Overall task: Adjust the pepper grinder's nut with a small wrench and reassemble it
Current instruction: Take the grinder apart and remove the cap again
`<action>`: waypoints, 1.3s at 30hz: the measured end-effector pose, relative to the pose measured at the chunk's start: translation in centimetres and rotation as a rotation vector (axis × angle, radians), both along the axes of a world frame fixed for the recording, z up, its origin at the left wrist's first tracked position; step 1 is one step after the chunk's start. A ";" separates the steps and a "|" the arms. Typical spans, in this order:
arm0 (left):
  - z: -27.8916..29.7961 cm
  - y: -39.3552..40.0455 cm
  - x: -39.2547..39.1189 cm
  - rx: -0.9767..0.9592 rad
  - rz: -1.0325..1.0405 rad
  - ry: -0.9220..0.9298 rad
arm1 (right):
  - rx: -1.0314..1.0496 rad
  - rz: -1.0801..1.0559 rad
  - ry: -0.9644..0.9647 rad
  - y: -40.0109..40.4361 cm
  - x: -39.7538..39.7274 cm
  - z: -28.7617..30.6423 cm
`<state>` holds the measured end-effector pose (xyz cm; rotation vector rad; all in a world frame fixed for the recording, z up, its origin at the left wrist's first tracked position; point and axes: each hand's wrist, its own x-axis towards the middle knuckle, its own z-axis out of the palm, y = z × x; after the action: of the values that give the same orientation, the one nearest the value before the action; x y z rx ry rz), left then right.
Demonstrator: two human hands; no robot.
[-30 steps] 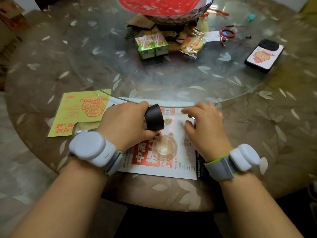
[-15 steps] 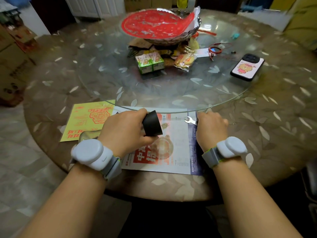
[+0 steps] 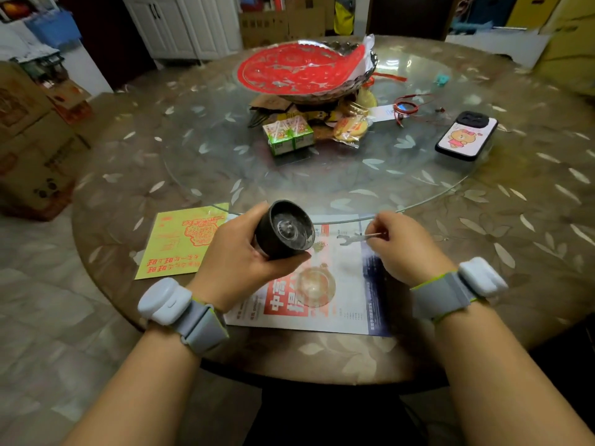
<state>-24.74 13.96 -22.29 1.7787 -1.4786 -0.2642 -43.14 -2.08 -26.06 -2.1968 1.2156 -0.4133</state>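
My left hand (image 3: 240,260) grips the black pepper grinder head (image 3: 283,233) above the table, tilted so that its open underside with the metal mechanism faces me. My right hand (image 3: 402,249) pinches the handle end of a small silver wrench (image 3: 352,238), whose open jaw points left toward the grinder, a short gap away. A clear round cap (image 3: 315,286) lies on the printed flyer (image 3: 347,304) below the grinder.
A yellow and red paper (image 3: 180,243) lies left of the flyer. The glass turntable (image 3: 322,178) carries a red-lined bowl (image 3: 302,70), green drink cartons (image 3: 288,136), snacks, a red cord and a phone (image 3: 465,136). Cardboard boxes stand on the floor at left.
My left hand lifted the grinder head and tipped its open underside toward me. My right hand picked the wrench up off the flyer. The camera view tilted upward.
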 end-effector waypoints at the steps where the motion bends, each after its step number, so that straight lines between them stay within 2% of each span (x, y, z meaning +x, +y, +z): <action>1: 0.0 0.0 -0.1 -0.036 -0.017 0.055 | 0.075 0.043 -0.135 0.1 0.0 0.6; 6: -0.1 0.5 -0.3 -0.134 -0.064 0.179 | 0.546 0.258 -0.769 2.3 0.8 4.4; 8: -0.1 0.6 -0.3 -0.146 -0.067 0.194 | 0.695 0.294 -0.927 3.2 1.2 5.2; 10: -0.2 0.7 -0.2 -0.165 -0.059 0.199 | 0.726 0.262 -1.008 3.8 1.9 5.2; 15: -0.8 0.7 -0.3 -0.152 -0.057 0.138 | 0.572 0.114 -1.099 4.2 2.4 4.8; 22: -0.6 1.0 0.2 -0.056 -0.025 -0.087 | 0.561 0.094 -1.205 4.5 2.6 5.6; 23: -0.4 0.9 0.3 -0.006 -0.006 -0.173 | 0.554 0.083 -1.203 4.4 2.7 5.4; 27: 0.2 -0.4 1.2 0.301 0.089 -0.735 | 0.504 0.008 -1.141 4.3 2.7 4.1; 35: 1.9 -4.2 1.2 0.532 0.032 -1.154 | 0.393 -0.033 -1.007 4.4 3.1 2.3; 39: 2.2 -6.2 0.2 0.605 -0.011 -1.251 | 0.365 -0.065 -1.001 4.1 2.8 1.8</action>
<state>-24.55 7.77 -20.08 2.6135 -2.4071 0.5916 -40.36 1.97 -24.25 -1.3183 0.7045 -1.0548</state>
